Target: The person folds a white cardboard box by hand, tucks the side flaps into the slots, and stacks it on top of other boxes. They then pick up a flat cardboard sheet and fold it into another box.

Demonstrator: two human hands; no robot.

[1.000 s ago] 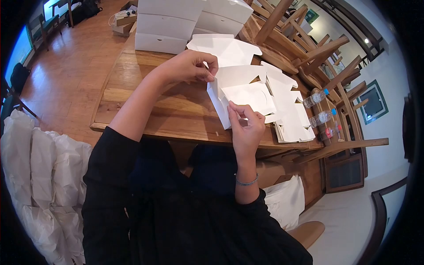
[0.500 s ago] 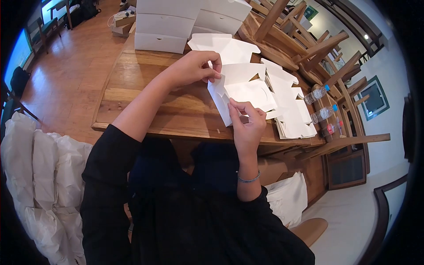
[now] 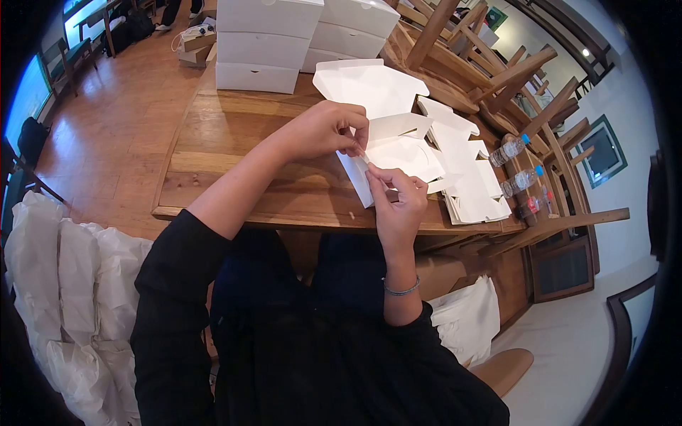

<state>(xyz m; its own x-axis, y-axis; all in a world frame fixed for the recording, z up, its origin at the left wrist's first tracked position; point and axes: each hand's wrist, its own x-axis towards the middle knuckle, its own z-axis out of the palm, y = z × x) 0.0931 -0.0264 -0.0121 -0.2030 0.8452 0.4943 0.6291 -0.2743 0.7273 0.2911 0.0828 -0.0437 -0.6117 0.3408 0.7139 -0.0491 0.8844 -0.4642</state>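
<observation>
A partly folded white carton (image 3: 405, 153) lies on the wooden table (image 3: 234, 149), its left side wall raised. My left hand (image 3: 334, 129) pinches a flap at the top of that left wall, thumb and fingers together. Just to the right and lower, my right hand (image 3: 399, 206) pinches the same wall's edge between thumb and index finger. The fingertips of both hands are close together. Behind the carton spreads an open white sheet of card (image 3: 369, 84), and on its right is a stack of flat white cartons (image 3: 472, 184).
Closed white boxes (image 3: 263, 53) are piled at the table's back. Two water bottles (image 3: 510, 150) lie at the right, beside upturned wooden chairs (image 3: 490, 71). White wrapped bundles (image 3: 78, 277) stand at the lower left. At the top left, a person's legs (image 3: 170, 13) show.
My left hand has moved right and down, closer to my right hand, along the carton's left wall. A person's legs have come into view at the top left.
</observation>
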